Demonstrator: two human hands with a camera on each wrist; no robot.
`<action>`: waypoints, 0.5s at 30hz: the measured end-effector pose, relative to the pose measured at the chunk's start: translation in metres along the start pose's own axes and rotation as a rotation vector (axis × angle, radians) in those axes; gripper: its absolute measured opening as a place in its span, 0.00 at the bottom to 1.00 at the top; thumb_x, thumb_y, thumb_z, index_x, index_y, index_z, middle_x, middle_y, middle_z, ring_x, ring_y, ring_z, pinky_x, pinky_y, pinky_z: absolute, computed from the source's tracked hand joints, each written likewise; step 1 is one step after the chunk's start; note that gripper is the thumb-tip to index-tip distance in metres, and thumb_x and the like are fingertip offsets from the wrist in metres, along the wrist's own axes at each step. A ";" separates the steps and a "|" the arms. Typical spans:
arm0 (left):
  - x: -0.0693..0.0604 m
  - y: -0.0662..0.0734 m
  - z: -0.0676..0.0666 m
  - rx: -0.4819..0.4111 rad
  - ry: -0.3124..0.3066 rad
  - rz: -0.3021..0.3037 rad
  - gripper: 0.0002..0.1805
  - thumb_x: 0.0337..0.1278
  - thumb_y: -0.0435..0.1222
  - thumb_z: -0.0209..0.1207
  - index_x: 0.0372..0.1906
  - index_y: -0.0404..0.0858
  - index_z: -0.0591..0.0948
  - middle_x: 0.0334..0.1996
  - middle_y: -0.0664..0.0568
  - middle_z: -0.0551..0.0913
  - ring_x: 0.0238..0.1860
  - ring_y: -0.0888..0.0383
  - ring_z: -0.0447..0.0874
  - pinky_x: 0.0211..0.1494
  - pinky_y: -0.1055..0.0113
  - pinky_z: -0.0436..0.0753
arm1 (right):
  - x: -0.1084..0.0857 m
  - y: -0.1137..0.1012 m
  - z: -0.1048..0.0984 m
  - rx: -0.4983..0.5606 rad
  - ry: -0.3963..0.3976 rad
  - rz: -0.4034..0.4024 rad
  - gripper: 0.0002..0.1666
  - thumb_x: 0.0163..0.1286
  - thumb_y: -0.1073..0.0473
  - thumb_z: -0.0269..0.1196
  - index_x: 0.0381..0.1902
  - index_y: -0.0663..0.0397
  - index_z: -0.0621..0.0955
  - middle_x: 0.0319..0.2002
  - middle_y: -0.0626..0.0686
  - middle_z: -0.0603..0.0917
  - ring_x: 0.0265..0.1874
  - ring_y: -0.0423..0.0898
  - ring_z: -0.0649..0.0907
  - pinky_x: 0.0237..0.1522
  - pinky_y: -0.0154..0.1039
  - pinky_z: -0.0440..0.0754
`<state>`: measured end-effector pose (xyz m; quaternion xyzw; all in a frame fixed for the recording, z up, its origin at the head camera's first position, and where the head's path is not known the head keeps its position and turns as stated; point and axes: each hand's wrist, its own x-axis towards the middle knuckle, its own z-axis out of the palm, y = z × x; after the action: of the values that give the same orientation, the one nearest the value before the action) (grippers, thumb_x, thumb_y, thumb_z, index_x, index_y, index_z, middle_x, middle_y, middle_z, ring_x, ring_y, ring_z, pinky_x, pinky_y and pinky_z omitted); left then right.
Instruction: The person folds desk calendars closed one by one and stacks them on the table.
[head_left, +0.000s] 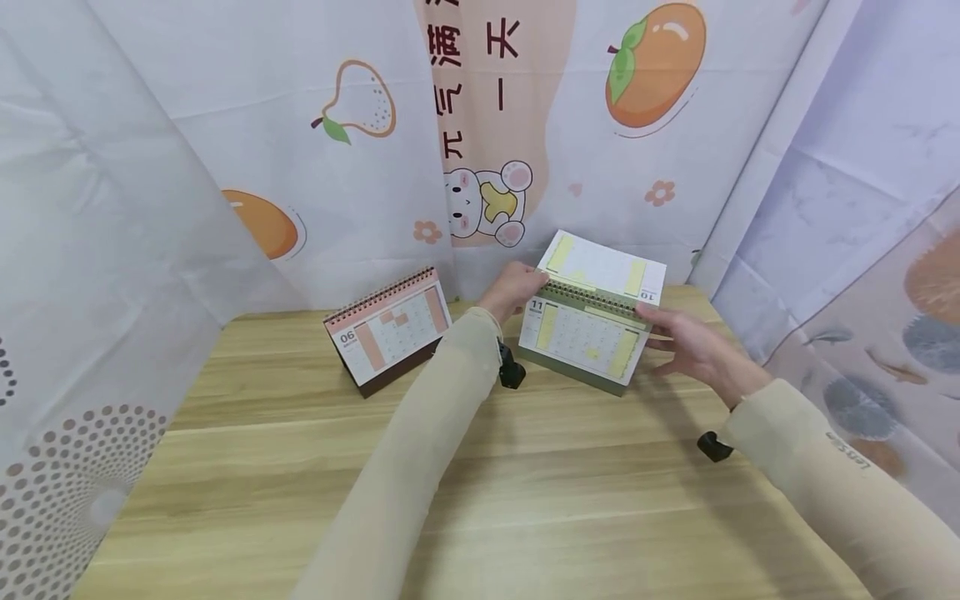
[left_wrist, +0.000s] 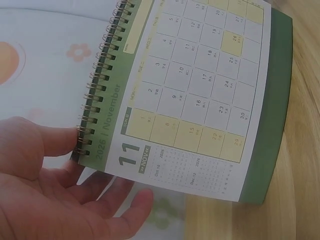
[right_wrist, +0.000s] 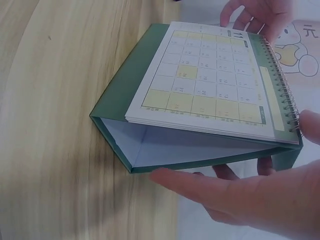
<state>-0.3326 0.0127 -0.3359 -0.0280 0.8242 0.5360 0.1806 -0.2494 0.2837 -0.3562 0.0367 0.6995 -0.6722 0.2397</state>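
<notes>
A green spiral-bound desk calendar [head_left: 573,332] stands on the table, its November 2026 page [left_wrist: 200,75] facing front. Behind the spiral, the October page [head_left: 603,265] shows upside down, sloping away. My left hand [head_left: 516,289] grips the calendar's upper left corner, thumb at the end of the spiral binding [left_wrist: 95,105] and fingers partly hidden behind. At the other end, my right hand [head_left: 686,346] holds the upper right corner, its thumb on the binding and other fingers behind the stand. The right wrist view shows the stand's hollow side [right_wrist: 185,145].
A pink desk calendar [head_left: 397,327] showing 06 stands to the left on the wooden table [head_left: 540,500]. Printed curtain cloth [head_left: 375,200] hangs behind the table, with more cloth along both sides. Black wrist devices [head_left: 512,368] sit at both sleeves.
</notes>
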 end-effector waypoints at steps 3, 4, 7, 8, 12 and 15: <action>-0.001 -0.001 -0.001 -0.008 0.000 -0.005 0.14 0.76 0.45 0.53 0.42 0.42 0.84 0.40 0.53 0.84 0.41 0.56 0.74 0.42 0.64 0.72 | 0.001 0.001 0.001 0.012 0.014 -0.026 0.20 0.78 0.40 0.55 0.59 0.43 0.72 0.72 0.60 0.60 0.78 0.65 0.45 0.65 0.80 0.48; -0.002 -0.001 -0.001 -0.012 -0.001 -0.004 0.14 0.76 0.46 0.53 0.43 0.42 0.85 0.41 0.54 0.84 0.42 0.57 0.75 0.43 0.64 0.72 | 0.000 0.001 0.001 0.018 0.018 -0.035 0.19 0.79 0.41 0.56 0.58 0.43 0.72 0.69 0.58 0.64 0.78 0.65 0.45 0.64 0.80 0.48; -0.003 -0.002 -0.001 -0.022 0.000 -0.001 0.14 0.76 0.46 0.54 0.46 0.42 0.85 0.41 0.54 0.85 0.41 0.57 0.75 0.45 0.63 0.73 | -0.001 0.001 0.002 0.046 0.025 -0.054 0.14 0.79 0.43 0.56 0.55 0.40 0.74 0.57 0.47 0.77 0.78 0.64 0.46 0.65 0.80 0.46; -0.003 -0.002 0.000 -0.023 0.001 0.001 0.14 0.76 0.46 0.53 0.48 0.42 0.84 0.41 0.54 0.85 0.39 0.57 0.74 0.46 0.62 0.73 | -0.001 0.000 0.002 0.059 0.029 -0.058 0.12 0.79 0.44 0.57 0.53 0.40 0.76 0.52 0.44 0.80 0.78 0.64 0.47 0.65 0.80 0.46; -0.004 -0.003 0.002 -0.029 0.013 0.007 0.15 0.77 0.46 0.53 0.51 0.42 0.83 0.41 0.53 0.83 0.36 0.57 0.71 0.51 0.59 0.74 | -0.002 0.000 0.004 0.108 0.046 -0.077 0.05 0.78 0.48 0.60 0.45 0.37 0.81 0.42 0.38 0.86 0.74 0.58 0.58 0.67 0.78 0.46; -0.004 -0.004 0.004 -0.043 0.027 0.021 0.14 0.77 0.46 0.53 0.52 0.42 0.81 0.41 0.53 0.82 0.37 0.58 0.72 0.53 0.58 0.74 | -0.002 0.000 0.004 0.128 0.055 -0.092 0.04 0.77 0.49 0.61 0.43 0.35 0.83 0.42 0.38 0.87 0.63 0.50 0.69 0.68 0.76 0.48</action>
<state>-0.3269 0.0138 -0.3391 -0.0304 0.8152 0.5549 0.1634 -0.2466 0.2803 -0.3557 0.0382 0.6624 -0.7245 0.1866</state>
